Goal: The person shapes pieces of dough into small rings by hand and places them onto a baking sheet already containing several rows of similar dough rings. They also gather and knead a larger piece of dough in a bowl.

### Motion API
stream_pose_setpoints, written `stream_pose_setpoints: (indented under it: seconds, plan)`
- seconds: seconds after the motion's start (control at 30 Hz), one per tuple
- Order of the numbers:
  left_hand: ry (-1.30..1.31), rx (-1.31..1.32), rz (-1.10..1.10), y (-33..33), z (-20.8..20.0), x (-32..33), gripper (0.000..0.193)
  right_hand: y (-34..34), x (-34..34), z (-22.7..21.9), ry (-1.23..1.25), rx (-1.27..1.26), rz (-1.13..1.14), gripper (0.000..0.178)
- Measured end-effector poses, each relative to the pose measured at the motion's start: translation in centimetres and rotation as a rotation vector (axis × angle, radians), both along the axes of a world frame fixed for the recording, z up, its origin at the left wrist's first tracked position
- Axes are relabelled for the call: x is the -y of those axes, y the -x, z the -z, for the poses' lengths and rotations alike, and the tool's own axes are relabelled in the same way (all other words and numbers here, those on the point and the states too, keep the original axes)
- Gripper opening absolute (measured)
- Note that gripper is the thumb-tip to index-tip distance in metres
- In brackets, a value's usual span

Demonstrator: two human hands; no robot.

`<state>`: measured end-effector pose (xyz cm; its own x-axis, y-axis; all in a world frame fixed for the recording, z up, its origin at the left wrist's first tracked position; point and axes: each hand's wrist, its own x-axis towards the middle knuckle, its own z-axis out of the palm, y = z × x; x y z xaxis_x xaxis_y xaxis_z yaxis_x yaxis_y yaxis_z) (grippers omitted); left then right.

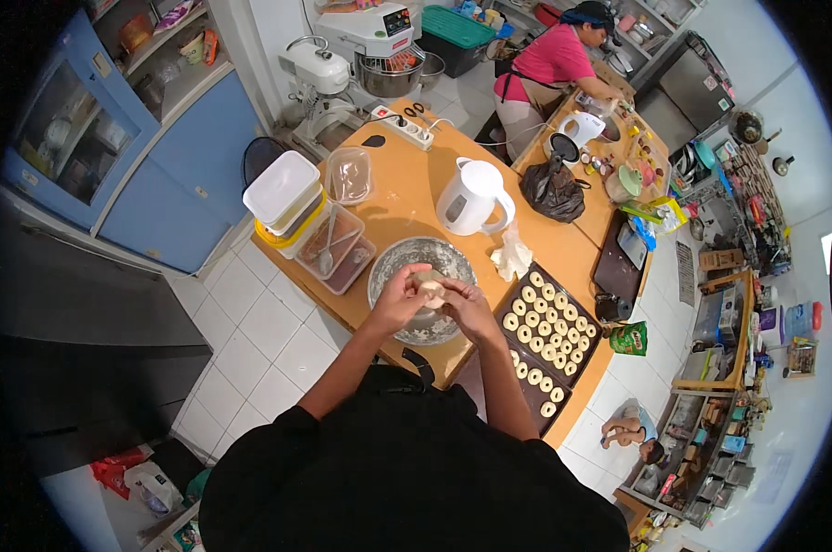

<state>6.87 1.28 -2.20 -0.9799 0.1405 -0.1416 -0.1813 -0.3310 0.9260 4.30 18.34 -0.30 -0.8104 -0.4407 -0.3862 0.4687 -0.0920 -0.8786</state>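
The bowl (439, 247) is silver-grey, streaked white; above it, the dough (432, 290) is pale cream. Right of the bowl, cream rings (560, 301) dot a dark brown tray (530, 397). Beyond the bowl, the kettle (469, 196) is white, the plastic bag (551, 192) black. Beneath the bowl, the desk (394, 213) is orange-tan; left of it, floor tiles (274, 326) are white, gridded grey.

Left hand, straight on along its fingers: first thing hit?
The pale dough piece the left hand already touches; just past it, likely the fingers of the right hand. The metal bowl seems to sit below that line, though depth is unclear.
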Motion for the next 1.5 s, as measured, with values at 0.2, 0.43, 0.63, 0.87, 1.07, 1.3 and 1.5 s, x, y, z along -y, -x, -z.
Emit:
stream_pose_setpoints:
  seconds: [0.2, 0.43, 0.63, 0.87, 1.07, 1.3, 1.5]
  plan:
    - [0.196, -0.149, -0.071, -0.3, 0.4, 0.0, 0.038, -0.1, 0.1, 0.4, 0.233, 0.092, 0.032, 0.026]
    - [0.504, -0.251, -0.138, -0.9, -2.0, -0.6, 0.027, -0.7, 1.0, 1.8, 0.23, 0.04, 0.135, 0.025]
    - [0.387, -0.262, -0.115, -0.9, 0.7, 0.2, 0.014, -1.0, 0.9, 1.8, 0.205, 0.091, 0.147, 0.024]
    - [0.225, 0.026, 0.042, -1.0, 0.8, 0.4, 0.012, -1.2, 1.0, 0.5, 0.273, 0.062, 0.139, 0.019]
    - [-0.226, 0.142, -0.041, -1.1, 0.7, 0.3, 0.015, -1.6, 0.7, 1.6, 0.201, 0.026, 0.152, 0.015]
    - [-0.011, 0.146, 0.014, -1.2, 0.8, 0.7, 0.018, -1.9, 0.8, 1.4, 0.335, 0.067, 0.228, 0.014]
    - [0.097, 0.102, 0.092, -1.6, 0.8, 1.0, 0.023, -1.8, 0.8, 1.9, 0.299, 0.115, 0.153, 0.021]
